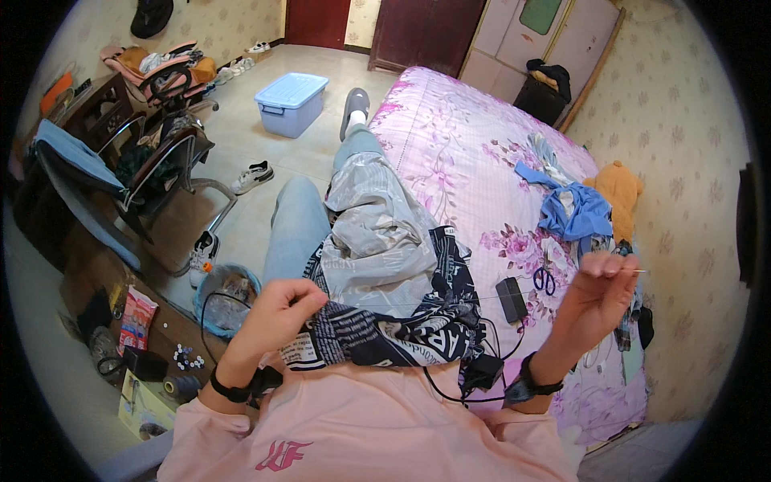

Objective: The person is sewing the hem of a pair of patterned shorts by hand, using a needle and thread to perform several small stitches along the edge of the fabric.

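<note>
A black garment with white print [365, 333] lies across my lap, its pale grey inner side [373, 257] turned up over my legs. At its left edge, my left hand [281, 309] is closed, thumb and index finger pinching the cloth. My right hand [601, 287] is raised over the bed to the right, fingertips pinched on a thin sewing needle [642, 271]. A fine thread [474, 299] runs nearly taut from the garment near my left hand toward my right hand. Blue-handled scissors [544, 281] and a black oblong case [511, 300] lie on the bed nearby.
The bed [426, 136] has a pink floral cover, with blue clothes [572, 213] and a teddy bear [617, 193] at right. On the left, a thread spool [183, 389] and buttons [188, 357] sit near a lined bin [233, 293], below a chair [165, 165]. A blue storage box [291, 108] stands ahead.
</note>
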{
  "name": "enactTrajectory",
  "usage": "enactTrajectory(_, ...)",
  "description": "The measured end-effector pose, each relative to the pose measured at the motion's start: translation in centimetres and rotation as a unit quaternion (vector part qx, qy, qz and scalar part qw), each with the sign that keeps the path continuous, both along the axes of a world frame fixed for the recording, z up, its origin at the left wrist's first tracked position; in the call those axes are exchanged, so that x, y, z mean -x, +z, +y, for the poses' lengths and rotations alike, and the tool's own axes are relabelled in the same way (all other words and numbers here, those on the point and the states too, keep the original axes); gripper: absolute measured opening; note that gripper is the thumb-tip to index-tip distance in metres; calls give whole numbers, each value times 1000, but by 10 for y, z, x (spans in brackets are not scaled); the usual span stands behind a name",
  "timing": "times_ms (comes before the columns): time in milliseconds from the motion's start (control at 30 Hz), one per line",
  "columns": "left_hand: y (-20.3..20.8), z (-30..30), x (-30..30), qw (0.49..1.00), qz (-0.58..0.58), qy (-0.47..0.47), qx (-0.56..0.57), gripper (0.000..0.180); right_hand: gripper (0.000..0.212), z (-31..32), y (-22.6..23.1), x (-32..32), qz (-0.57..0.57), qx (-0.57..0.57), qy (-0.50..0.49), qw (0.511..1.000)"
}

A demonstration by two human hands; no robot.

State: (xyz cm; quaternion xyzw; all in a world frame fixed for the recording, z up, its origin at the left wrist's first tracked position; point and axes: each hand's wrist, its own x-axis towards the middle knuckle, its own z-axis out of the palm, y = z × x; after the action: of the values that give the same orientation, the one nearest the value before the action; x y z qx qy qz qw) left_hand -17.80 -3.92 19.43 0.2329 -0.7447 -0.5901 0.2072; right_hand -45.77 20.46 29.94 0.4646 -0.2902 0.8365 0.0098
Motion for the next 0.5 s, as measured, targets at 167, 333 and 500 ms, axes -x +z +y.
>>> enactTrajectory(167, -8, -8, -8, 998, -6, 23, 56, 23, 11, 46, -2, 37, 9, 39, -48, 998)
enactTrajectory(333, 6, 4, -3, 997, -38, -21, 59, 20, 11, 46, -13, 8, -14, 27, 56, 998)
enactTrajectory(500, 12, -15, -23, 976, 138, 35, -165, 32, 9, 22, 22, -45, 120, -75, 398, 906)
